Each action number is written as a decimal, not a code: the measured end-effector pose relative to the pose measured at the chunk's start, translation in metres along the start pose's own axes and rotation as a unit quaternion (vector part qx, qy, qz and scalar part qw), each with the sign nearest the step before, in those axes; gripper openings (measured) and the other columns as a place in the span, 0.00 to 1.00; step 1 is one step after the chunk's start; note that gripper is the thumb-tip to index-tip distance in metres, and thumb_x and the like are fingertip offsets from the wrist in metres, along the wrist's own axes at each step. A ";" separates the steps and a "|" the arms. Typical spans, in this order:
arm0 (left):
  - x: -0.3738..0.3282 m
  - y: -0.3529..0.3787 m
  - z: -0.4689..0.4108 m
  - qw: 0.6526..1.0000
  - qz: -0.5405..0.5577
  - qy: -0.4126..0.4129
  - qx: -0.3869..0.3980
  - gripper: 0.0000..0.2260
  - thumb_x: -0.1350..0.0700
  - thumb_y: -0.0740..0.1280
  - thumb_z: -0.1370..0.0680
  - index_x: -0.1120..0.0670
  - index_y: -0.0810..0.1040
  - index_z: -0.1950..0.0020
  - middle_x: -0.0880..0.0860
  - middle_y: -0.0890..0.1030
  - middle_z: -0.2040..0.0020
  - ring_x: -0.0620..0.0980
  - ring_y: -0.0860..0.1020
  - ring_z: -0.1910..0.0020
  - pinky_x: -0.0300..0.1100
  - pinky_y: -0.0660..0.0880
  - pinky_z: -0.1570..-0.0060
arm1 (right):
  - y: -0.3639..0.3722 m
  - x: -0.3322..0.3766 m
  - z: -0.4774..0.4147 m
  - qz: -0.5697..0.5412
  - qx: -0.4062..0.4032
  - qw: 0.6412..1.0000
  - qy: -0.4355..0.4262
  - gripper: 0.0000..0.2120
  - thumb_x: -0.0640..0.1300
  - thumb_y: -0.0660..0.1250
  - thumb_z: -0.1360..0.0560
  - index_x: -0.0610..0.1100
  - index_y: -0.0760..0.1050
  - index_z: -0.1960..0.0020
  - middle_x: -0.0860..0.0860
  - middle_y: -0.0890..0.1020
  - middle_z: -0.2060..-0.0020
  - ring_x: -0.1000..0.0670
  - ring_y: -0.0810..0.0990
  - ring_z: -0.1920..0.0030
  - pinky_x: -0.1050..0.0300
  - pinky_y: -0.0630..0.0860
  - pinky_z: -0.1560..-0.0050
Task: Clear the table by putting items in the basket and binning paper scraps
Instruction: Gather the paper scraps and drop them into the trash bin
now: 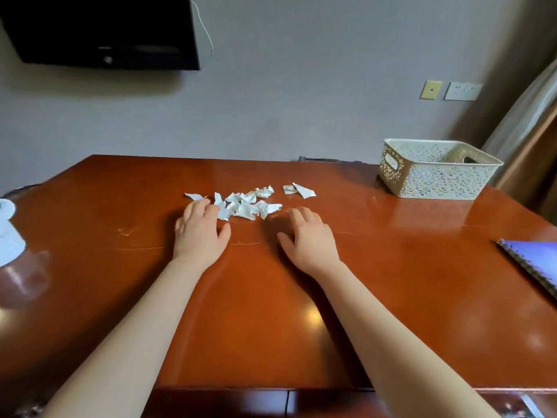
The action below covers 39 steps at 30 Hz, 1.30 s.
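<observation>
Several white paper scraps (245,203) lie in a loose heap at the middle of the glossy brown table (391,267); two more scraps (300,190) sit a little to the right. My left hand (200,230) lies palm down at the heap's left edge, fingertips touching the nearest scraps. My right hand (307,236) hovers palm down just right of the heap, fingers relaxed, holding nothing. A cream patterned basket (434,168) stands at the table's far right corner. A purple spiral notebook (533,260) lies at the right edge.
A white object (9,230) stands at the table's left edge. A dark screen (102,31) hangs on the wall behind, and a curtain (530,131) falls at the far right. No bin is in view.
</observation>
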State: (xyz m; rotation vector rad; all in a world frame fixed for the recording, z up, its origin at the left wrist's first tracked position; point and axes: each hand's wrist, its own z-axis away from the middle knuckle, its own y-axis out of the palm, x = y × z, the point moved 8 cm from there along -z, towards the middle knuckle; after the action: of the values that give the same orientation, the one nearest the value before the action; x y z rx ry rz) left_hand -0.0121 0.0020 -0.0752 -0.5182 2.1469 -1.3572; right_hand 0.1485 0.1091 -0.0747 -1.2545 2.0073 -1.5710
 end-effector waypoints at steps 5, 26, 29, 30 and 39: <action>0.018 0.012 -0.043 0.999 0.000 -0.041 -0.020 0.21 0.47 0.57 0.21 0.54 0.66 0.29 0.54 0.63 0.27 0.53 0.57 0.26 0.54 0.59 0.30 | 0.019 0.020 -0.046 0.006 -0.045 0.997 -0.060 0.20 0.52 0.61 0.24 0.45 0.70 0.35 0.47 0.75 0.40 0.44 0.72 0.39 0.50 0.69 0.43; 0.013 0.045 -0.078 0.996 0.017 0.013 0.082 0.19 0.45 0.56 0.20 0.49 0.67 0.31 0.50 0.68 0.31 0.52 0.65 0.32 0.49 0.63 0.34 | 0.049 0.016 -0.105 -0.023 -0.019 0.995 -0.094 0.13 0.47 0.60 0.22 0.42 0.73 0.41 0.46 0.77 0.49 0.44 0.75 0.50 0.56 0.67 0.61; 0.009 0.041 -0.078 0.997 0.029 0.029 0.061 0.16 0.47 0.58 0.21 0.51 0.70 0.35 0.51 0.72 0.36 0.51 0.68 0.36 0.46 0.68 0.40 | 0.043 0.013 -0.105 -0.026 -0.052 0.995 -0.078 0.09 0.43 0.57 0.21 0.41 0.73 0.46 0.46 0.77 0.51 0.44 0.76 0.57 0.58 0.63 0.68; 0.009 0.040 -0.078 0.998 0.031 0.031 0.055 0.15 0.48 0.59 0.21 0.51 0.71 0.36 0.51 0.72 0.37 0.51 0.68 0.38 0.45 0.69 0.41 | 0.041 0.011 -0.105 -0.026 -0.070 0.995 -0.068 0.09 0.44 0.56 0.21 0.41 0.72 0.48 0.46 0.78 0.53 0.44 0.76 0.60 0.58 0.63 0.70; 0.007 0.038 -0.080 0.998 0.042 0.023 0.027 0.11 0.51 0.60 0.21 0.54 0.74 0.41 0.52 0.76 0.42 0.49 0.74 0.45 0.38 0.72 0.50 | 0.019 -0.020 -0.103 -0.206 -0.186 0.960 0.049 0.14 0.50 0.59 0.21 0.41 0.69 0.58 0.44 0.80 0.68 0.41 0.79 0.68 0.49 0.75 0.66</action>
State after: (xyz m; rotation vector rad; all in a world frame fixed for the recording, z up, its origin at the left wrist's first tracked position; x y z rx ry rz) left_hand -0.0686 0.0700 -0.0841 -0.3756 2.1373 -1.3898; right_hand 0.0807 0.1896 -0.0603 -1.8732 2.2897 -1.4861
